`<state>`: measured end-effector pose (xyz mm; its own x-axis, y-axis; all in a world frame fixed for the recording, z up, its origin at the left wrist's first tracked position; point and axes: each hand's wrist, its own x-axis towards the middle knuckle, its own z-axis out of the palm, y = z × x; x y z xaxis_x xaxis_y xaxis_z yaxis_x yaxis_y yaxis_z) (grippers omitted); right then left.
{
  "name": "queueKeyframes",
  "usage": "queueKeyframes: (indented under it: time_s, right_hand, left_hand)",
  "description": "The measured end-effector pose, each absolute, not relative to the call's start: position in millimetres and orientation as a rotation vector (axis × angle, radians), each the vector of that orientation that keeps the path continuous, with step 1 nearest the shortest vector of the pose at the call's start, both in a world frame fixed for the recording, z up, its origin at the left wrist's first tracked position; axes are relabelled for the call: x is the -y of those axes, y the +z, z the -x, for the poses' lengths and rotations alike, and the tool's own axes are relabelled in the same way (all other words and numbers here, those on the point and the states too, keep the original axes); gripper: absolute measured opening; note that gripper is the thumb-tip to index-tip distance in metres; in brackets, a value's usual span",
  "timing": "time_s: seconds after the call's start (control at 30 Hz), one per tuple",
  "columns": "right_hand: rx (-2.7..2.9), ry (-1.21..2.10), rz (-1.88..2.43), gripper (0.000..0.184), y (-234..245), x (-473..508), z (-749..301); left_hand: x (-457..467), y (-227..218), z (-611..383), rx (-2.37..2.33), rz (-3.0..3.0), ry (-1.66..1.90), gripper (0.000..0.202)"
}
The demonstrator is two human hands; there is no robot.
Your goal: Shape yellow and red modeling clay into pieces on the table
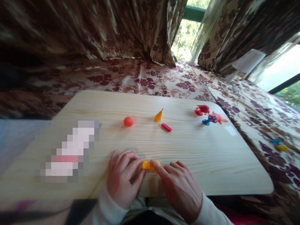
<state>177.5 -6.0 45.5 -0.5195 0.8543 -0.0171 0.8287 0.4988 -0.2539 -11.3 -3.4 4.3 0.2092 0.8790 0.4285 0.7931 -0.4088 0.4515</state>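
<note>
A small yellow piece of clay (pixel 148 164) lies on the pale wooden table (pixel 187 150) near its front edge. My left hand (pixel 123 178) pinches its left end with thumb and fingers curled round it. My right hand (pixel 179 186) presses its forefinger against the right end, the other fingers bent on the table. Farther back on the table lie an orange clay ball (pixel 128 121), a yellow cone-shaped piece (pixel 159 116) and a red clay bar (pixel 166 127).
Red, blue and pink clay figures (pixel 209 114) sit at the table's back right. A blurred-out object (pixel 69 151) lies at the left. Flowered cloth (pixel 150 76) and curtains surround the table; blue and yellow clay bits (pixel 279 144) lie on the cloth at right.
</note>
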Motion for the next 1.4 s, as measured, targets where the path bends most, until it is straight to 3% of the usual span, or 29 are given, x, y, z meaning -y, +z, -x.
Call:
queueKeyframes:
  time_s: [0.33, 0.53, 0.77, 1.4]
  right_hand:
    - [2.571, 0.393, 1.512, 0.049, 45, 7, -191]
    - [2.463, 0.398, 1.503, 0.020, 52, -6, -186]
    - [2.444, 0.503, 1.459, 0.006, 49, -12, -181]
    - [2.463, 0.490, 1.332, 0.012, 48, -17, -182]
  left_hand:
    - [3, 4, 13, -1.608, -2.346, 0.973, 0.015]
    - [0, 3, 12, -1.599, -2.358, 0.930, 0.021]
    - [-1, 15, 11, -1.557, -2.306, 0.940, 0.015]
    - [-6, 19, 1, -1.508, -2.357, 0.980, 0.013]
